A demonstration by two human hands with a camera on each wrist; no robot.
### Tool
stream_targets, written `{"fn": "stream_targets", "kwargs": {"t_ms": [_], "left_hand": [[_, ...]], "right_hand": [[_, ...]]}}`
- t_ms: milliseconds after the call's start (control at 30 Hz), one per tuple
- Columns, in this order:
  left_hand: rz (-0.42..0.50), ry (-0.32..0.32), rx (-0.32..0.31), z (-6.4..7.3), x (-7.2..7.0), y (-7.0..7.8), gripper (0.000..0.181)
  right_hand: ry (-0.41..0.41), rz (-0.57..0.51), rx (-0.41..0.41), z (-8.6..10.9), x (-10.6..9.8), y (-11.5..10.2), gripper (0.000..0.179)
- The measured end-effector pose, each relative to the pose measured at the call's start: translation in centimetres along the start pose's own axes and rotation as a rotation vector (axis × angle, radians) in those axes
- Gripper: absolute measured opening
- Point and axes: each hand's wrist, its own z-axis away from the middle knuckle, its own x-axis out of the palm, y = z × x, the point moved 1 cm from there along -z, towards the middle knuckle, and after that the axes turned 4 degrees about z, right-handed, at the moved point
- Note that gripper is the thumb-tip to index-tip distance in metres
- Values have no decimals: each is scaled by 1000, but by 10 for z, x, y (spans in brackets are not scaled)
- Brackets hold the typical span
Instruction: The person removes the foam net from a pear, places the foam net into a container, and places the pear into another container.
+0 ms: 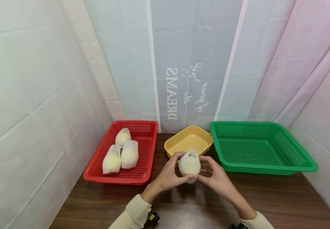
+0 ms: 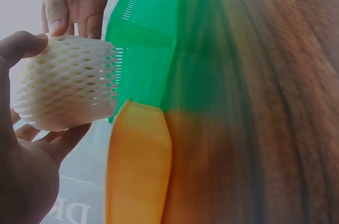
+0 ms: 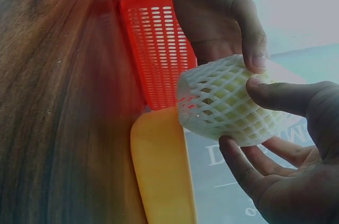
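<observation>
A round, pale yellow fruit in a white foam net is held up between both hands over the table. Its dark stem end shows through the net's open top in the head view. My left hand grips it from the left, thumb on the near side and fingers round the far side. From the right, my right hand holds it the same way, the two thumbs close together on the net. In the left wrist view the net's loose lower edge extends past the fruit.
A red basket on the left holds three more netted fruits. Just behind the hands stands a yellow tray. At the right is a green basket, its slotted bottom showing. A printed curtain hangs behind the dark wooden table.
</observation>
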Motion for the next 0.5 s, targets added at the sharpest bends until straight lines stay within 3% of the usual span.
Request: {"fn": "stream_targets", "kwargs": {"t_ms": [300, 500], "left_hand": [[3, -5, 27, 3, 4, -10, 80], [-78, -11, 43, 5, 7, -14, 82]], "right_hand": [[-20, 0, 44, 0, 6, 11, 65], [-30, 5, 43, 1, 7, 14, 63]]}}
